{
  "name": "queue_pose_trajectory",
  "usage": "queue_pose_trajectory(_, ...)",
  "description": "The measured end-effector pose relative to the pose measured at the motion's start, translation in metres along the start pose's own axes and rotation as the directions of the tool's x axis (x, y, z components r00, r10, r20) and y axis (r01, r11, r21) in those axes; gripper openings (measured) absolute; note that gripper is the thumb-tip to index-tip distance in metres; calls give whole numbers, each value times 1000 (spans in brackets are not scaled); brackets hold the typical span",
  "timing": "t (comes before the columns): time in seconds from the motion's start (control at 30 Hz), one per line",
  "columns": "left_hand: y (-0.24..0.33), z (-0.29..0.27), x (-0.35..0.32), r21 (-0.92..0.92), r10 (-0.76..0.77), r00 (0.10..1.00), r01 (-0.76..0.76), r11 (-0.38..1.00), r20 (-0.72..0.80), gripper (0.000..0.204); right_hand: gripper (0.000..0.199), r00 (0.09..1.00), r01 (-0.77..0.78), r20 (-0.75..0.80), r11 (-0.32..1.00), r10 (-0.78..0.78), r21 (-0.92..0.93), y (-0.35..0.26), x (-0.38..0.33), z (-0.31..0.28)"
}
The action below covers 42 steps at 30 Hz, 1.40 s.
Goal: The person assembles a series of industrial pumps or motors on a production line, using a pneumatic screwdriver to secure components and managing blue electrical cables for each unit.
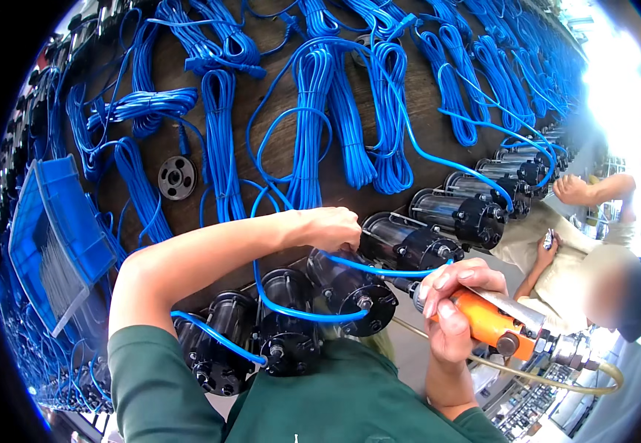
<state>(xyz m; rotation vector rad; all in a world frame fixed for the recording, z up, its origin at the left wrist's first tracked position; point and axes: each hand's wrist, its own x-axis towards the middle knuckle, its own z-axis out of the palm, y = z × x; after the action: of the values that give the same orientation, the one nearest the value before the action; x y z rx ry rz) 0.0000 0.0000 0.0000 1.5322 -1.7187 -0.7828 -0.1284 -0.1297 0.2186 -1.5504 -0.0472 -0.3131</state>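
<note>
My right hand (457,299) is wrapped round an orange air screwdriver (494,325), whose dark nose points left at the black end of a cylindrical pump-like unit (361,299). Whether the tip touches a screw is hidden. Fingers curled, my left hand (331,227) rests at that unit's far end; what it grips is out of sight. A blue cable (350,264) runs from beneath my left hand toward the driver. Beside the unit, on the left, stand a similar unit (288,347) and another (221,343), each with a blue cable at its end.
More units (457,218) line the bench edge to the right. Bundled blue cables (221,140) cover much of the brown bench (269,96). A round metal disc (178,178) and a blue bin (73,214) lie left. A tan hose (586,385) trails from the driver. A co-worker's hand (575,190) is at right.
</note>
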Motion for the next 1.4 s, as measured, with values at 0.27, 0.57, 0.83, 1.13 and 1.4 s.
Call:
queue_pose_trajectory(0.27,-5,15,-11,131,-45,999,49,990,-30,11,23,998,47,39,999,-48,23,24,3,14)
queue_pose_trajectory(0.57,-4,32,-57,-14,-285,937,288,958,-204,16,23,997,55,62,997,-51,-62,31,-11,11)
queue_pose_trajectory(0.83,100,10,-126,192,44,776,100,976,-629,24,30,998,61,1,998,-61,-35,32,-11,18)
queue_pose_trajectory(1.13,62,53,-98,-56,-488,830,493,868,-270,10,32,979,102,175,995,-100,-2,-68,-18,45)
queue_pose_trajectory(1.4,49,61,-96,21,-288,895,313,950,-340,17,28,958,23,288,998,-5,-58,-24,-23,71)
